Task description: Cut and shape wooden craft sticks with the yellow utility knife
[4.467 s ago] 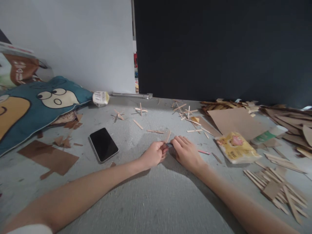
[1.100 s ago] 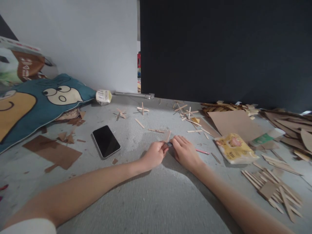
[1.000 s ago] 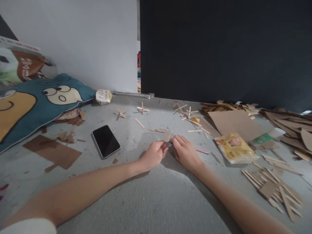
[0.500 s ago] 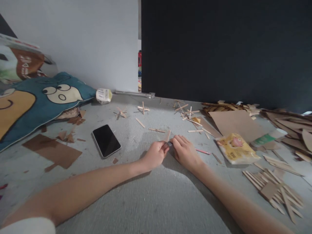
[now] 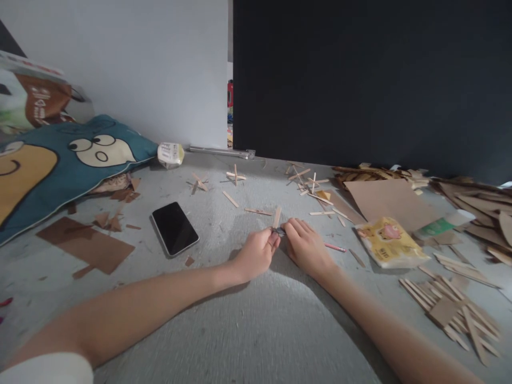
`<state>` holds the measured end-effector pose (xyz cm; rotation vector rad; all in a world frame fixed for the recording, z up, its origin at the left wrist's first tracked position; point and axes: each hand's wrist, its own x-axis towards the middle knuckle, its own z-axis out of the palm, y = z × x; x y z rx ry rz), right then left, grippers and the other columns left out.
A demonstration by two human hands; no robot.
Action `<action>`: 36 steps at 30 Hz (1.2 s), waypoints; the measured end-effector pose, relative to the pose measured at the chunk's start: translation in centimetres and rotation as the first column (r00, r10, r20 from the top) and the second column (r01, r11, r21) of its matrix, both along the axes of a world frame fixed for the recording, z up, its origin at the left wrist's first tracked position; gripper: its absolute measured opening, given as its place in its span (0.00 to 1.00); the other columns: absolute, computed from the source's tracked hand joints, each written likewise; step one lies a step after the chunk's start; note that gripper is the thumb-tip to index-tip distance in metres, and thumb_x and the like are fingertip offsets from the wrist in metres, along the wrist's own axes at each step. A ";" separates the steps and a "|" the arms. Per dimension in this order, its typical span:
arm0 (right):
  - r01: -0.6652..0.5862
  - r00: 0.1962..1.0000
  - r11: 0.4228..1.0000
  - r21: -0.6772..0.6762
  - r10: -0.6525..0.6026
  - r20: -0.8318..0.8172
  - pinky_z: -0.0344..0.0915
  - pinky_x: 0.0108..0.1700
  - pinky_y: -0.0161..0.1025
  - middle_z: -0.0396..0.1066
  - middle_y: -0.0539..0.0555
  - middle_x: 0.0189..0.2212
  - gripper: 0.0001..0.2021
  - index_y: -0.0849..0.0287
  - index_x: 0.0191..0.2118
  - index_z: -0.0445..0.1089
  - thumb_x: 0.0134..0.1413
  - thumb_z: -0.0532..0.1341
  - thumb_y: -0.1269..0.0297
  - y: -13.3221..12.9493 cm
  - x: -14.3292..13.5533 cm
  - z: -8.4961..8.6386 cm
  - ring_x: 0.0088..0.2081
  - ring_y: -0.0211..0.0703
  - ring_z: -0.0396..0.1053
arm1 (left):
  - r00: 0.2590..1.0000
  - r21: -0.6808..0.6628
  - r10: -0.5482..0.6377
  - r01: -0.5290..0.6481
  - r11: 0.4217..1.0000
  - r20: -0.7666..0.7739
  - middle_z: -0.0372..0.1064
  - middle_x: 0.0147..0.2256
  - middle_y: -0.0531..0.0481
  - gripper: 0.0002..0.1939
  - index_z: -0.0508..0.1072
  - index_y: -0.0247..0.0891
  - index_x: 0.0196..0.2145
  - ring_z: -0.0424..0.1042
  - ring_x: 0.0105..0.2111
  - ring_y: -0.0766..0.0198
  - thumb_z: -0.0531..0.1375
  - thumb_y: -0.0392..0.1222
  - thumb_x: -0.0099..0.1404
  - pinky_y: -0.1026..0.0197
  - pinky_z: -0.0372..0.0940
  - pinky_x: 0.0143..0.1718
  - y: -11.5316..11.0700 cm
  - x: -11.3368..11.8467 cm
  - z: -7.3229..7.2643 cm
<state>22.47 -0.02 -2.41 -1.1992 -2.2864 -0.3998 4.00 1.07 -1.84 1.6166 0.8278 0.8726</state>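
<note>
Two hands pinch one small dark tool mid-floor.
Left hand and right hand both closed on the dark tool, long axis left-right; wooden stick beside it points away toward the black panel. Grey floor: phone left, yellow packet right, white wall behind.

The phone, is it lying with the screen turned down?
No, the phone lies on the grey floor with its dark screen facing up.
</note>
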 end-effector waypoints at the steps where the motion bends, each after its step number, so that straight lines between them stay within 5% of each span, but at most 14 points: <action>1: -0.002 1.000 1.000 -0.003 0.002 0.000 0.60 0.38 0.43 0.67 0.56 0.34 0.14 0.55 0.38 0.64 0.54 0.53 0.83 0.0 0.0 0.0 0.36 0.53 0.63 | 1.000 0.006 -0.006 0.006 1.000 0.004 0.54 0.23 0.56 0.24 0.58 0.42 0.27 0.53 0.23 0.67 0.50 0.61 0.74 0.62 0.51 0.25 0.0 0.0 0.1; 8: -0.015 1.000 1.000 0.018 0.016 -0.011 0.63 0.38 0.43 0.69 0.57 0.34 0.12 0.56 0.41 0.64 0.60 0.52 0.81 -0.2 0.0 0.2 0.36 0.52 0.65 | 0.995 -0.037 -0.045 0.049 0.998 0.092 0.52 0.23 0.58 0.25 0.60 0.42 0.30 0.51 0.22 0.68 0.49 0.64 0.75 0.63 0.49 0.24 -0.2 0.0 0.6; 14: -0.007 0.984 1.000 -0.007 0.006 -0.179 0.65 0.37 0.42 0.71 0.56 0.33 0.08 0.56 0.44 0.65 0.70 0.51 0.73 -0.5 0.4 0.2 0.34 0.49 0.68 | 0.994 -0.078 0.034 -0.025 0.997 0.105 0.48 0.21 0.61 0.28 0.62 0.41 0.33 0.49 0.20 0.68 0.48 0.70 0.73 0.63 0.47 0.23 0.1 -0.2 0.5; 23: 0.014 0.955 1.000 -0.025 -0.021 -0.297 0.63 0.37 0.41 0.72 0.55 0.33 0.07 0.55 0.43 0.66 0.73 0.52 0.68 -0.6 -0.1 0.4 0.34 0.48 0.70 | 0.994 -0.082 0.027 -0.018 0.996 0.104 0.46 0.20 0.62 0.30 0.67 0.40 0.37 0.47 0.20 0.67 0.49 0.72 0.71 0.63 0.46 0.23 0.2 -0.3 0.4; 28: 0.022 0.958 0.999 -0.030 -0.029 -0.285 0.62 0.36 0.41 0.69 0.54 0.31 0.07 0.54 0.37 0.64 0.71 0.55 0.65 -0.6 0.0 0.5 0.32 0.47 0.67 | 0.988 -0.117 0.004 0.014 0.993 0.154 0.46 0.20 0.63 0.32 0.68 0.37 0.48 0.47 0.19 0.68 0.53 0.72 0.70 0.64 0.45 0.22 0.2 -0.5 0.6; 32: 0.013 0.969 0.999 -0.053 -0.025 -0.245 0.62 0.37 0.41 0.69 0.53 0.31 0.08 0.54 0.36 0.64 0.71 0.55 0.68 -0.5 0.2 0.3 0.32 0.47 0.66 | 0.978 -0.166 0.010 0.026 0.986 0.209 0.47 0.21 0.64 0.37 0.63 0.38 0.60 0.46 0.19 0.69 0.58 0.71 0.69 0.64 0.44 0.22 0.1 -0.6 0.8; 36: -0.062 0.982 0.995 -0.076 0.047 -0.181 0.65 0.40 0.41 0.71 0.56 0.36 0.09 0.56 0.44 0.67 0.67 0.53 0.75 -0.4 0.1 0.3 0.37 0.48 0.69 | 0.972 -0.178 0.012 0.031 0.983 0.233 0.45 0.21 0.65 0.37 0.62 0.38 0.60 0.44 0.19 0.70 0.59 0.70 0.68 0.64 0.43 0.22 0.1 -0.6 0.9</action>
